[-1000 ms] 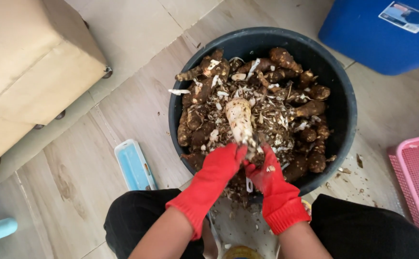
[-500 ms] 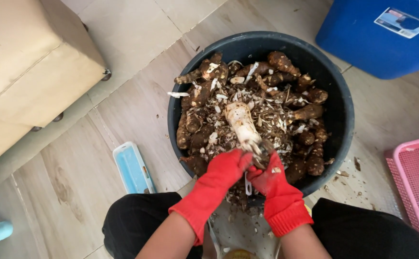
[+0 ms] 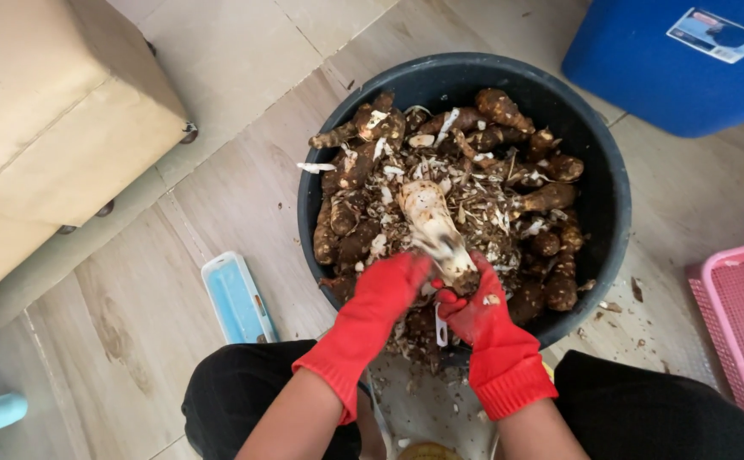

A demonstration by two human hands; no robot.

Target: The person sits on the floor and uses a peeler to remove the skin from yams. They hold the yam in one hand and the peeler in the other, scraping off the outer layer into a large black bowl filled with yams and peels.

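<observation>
In the head view, a long, pale, partly peeled root with brown streaks and a dirty near end [image 3: 431, 226] lies angled over the near middle of a round black plastic tub [image 3: 610, 213] heaped with brown, knobbly unpeeled roots [image 3: 499, 111] and pale scraps of peel [image 3: 474, 192]. The left hand in a red knitted glove [image 3: 384, 294] is curled beside the root's near end, touching it, though whether it truly grips cannot be told. The right hand in a matching red glove [image 3: 474, 307] clasps the root's near end from the right and below, with a small white peeler handle [image 3: 441, 328] hanging under it; its blade is hidden. The tub's rim stands clear all round except at the near side, where the forearms cross it. Bare pale wooden floor [image 3: 176, 221] opens to the left, with a flat light-blue rectangular case [image 3: 235, 298] near the knee. A beige box [image 3: 48, 128], a blue plastic bin [image 3: 678, 60] and a pink mesh basket [image 3: 742, 315] are all cut off by the frame edges.
</observation>
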